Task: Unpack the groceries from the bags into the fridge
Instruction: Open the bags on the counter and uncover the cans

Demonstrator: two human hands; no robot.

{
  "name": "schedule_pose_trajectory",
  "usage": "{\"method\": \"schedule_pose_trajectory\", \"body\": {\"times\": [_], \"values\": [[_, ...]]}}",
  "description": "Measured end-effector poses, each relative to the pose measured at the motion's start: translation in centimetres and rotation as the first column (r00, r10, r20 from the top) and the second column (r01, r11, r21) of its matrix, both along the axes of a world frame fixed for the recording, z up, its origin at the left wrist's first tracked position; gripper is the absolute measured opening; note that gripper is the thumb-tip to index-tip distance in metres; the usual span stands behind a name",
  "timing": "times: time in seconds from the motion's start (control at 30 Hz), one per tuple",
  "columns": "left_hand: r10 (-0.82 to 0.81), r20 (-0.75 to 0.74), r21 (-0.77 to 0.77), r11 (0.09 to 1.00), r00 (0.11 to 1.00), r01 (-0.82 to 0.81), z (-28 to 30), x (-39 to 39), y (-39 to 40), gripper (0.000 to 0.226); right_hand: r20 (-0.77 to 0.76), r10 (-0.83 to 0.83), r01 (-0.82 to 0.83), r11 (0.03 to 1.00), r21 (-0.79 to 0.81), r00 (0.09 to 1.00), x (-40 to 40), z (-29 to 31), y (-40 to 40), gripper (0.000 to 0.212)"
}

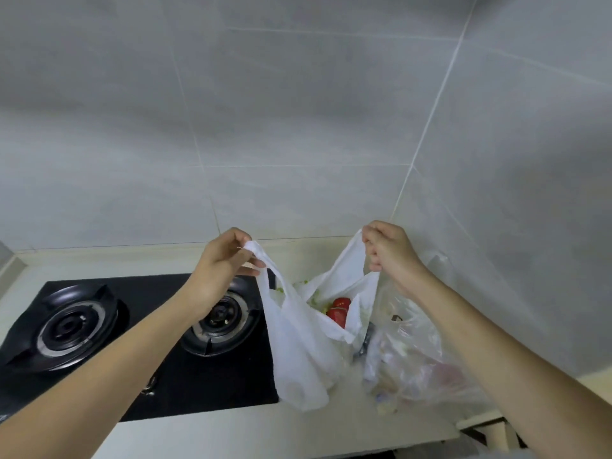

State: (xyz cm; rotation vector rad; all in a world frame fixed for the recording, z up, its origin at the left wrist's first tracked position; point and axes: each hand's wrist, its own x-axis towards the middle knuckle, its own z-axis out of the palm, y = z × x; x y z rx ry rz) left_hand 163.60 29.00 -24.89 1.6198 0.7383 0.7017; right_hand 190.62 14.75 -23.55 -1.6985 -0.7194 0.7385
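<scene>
Much of what lies inside the white plastic bag (299, 346) is hidden by its own folds; only red items (338, 312), possibly tomatoes, and some blurred green-yellow produce (316, 298) can be made out through its mouth. Just right of the white bag, and touching it, a clear plastic bag (410, 352) is seen, its contents too blurred to be named; part of it is covered by the right forearm. A dark object (366, 339) between the two bags cannot be identified. The white bag is held open on the pale countertop (231, 435), one handle pinched in the left hand (223, 260), the other gripped in the right hand (390, 250), the hands being kept apart. Left of the white bag, a black gas hob (139, 342) is set into the countertop, its near burner partly hidden by the left arm. No fridge is in view.
</scene>
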Motion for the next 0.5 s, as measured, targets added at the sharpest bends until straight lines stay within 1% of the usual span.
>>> {"method": "schedule_pose_trajectory", "body": {"times": [0.17,0.33,0.4,0.5], "values": [[0.002,0.076,-0.025,1.000,0.997,0.000,1.1,1.3,0.5,0.007,0.041,-0.140,0.140,0.990,0.000,0.989,-0.2,0.0,-2.0,0.029],[0.015,0.138,-0.119,0.993,0.990,0.002,1.1,2.2,0.6,0.006,0.057,-0.182,0.182,0.983,-0.006,0.982,-0.2,0.2,-3.5,0.030],[0.006,0.125,-0.135,0.991,0.992,0.011,0.8,2.2,0.6,0.009,0.083,-0.173,0.175,0.985,-0.013,0.981,0.0,0.0,-3.9,0.030],[-0.016,0.042,-0.141,0.990,0.999,0.021,-0.1,2.0,0.6,0.007,0.153,-0.149,0.155,0.987,-0.033,0.977,0.1,-0.4,-4.1,0.032]]}}
